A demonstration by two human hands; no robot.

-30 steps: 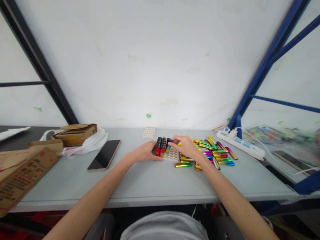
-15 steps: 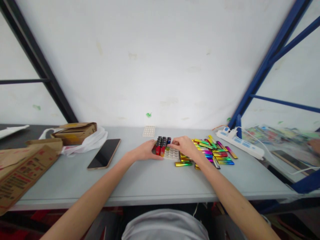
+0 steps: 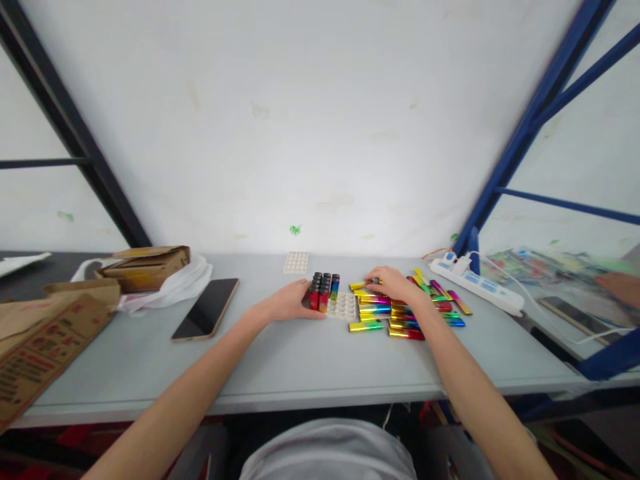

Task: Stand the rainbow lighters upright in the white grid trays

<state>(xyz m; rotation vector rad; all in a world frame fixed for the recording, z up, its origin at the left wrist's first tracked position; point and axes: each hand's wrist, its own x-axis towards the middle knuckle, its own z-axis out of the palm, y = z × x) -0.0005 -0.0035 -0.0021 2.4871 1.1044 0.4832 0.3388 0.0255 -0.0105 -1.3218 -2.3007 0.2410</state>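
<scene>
My left hand [image 3: 289, 301] is curled round the left side of a white tray with round holes [image 3: 345, 307], thumb along its front edge. Upright in the tray's left part stand several lighters [image 3: 319, 293], with black tops and red bodies, plus a blue-green one [image 3: 335, 287] at the back. Over the far left edge of a pile of shiny lighters [image 3: 375, 309], my right hand [image 3: 393, 283] has its fingertips closed on a yellow-gold lighter [image 3: 359, 286] with a dark end. Part of the pile is hidden beneath the right wrist.
Another white holed tray [image 3: 297, 262] lies near the wall. On the left are a phone [image 3: 207, 308], a plastic bag [image 3: 193, 283] and cardboard boxes [image 3: 65, 340]. A power strip [image 3: 477, 287] with cables borders the right side. Another person's hand [image 3: 620, 287] shows at far right.
My right hand has moved from the tray rightward to the pile. The blue-green lighter it was at now stands uncovered in the tray. My left hand keeps its place.
</scene>
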